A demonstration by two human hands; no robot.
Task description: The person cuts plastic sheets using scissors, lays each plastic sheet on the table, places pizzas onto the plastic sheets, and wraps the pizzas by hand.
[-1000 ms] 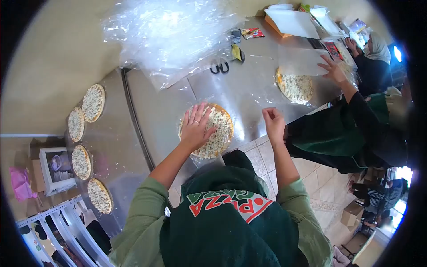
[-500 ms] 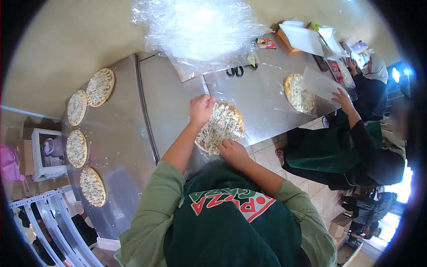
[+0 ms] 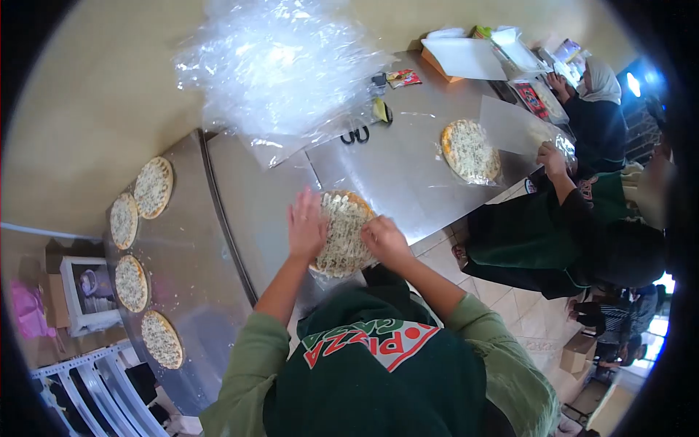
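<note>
In front of me a round pizza with a pale, crumbly topping lies on the metal table, and clear plastic shows around its edge. My left hand rests along the pizza's left side, its fingers stretched out and slightly blurred. At the right rim, my right hand has its fingers curled together; what they pinch, if anything, is hidden. Beyond the pizza lies a big pile of clear plastic bags, with black-handled scissors beside it.
Several topped pizzas lie on the left table. To the right, another pizza sits on clear plastic near a co-worker's hand and a translucent sheet. Trays and an open box stand farther back, beside another person.
My left hand has opened and come down from the far edge to the pizza's left side. My right hand has moved from the near edge to the right rim. The view has shifted.
</note>
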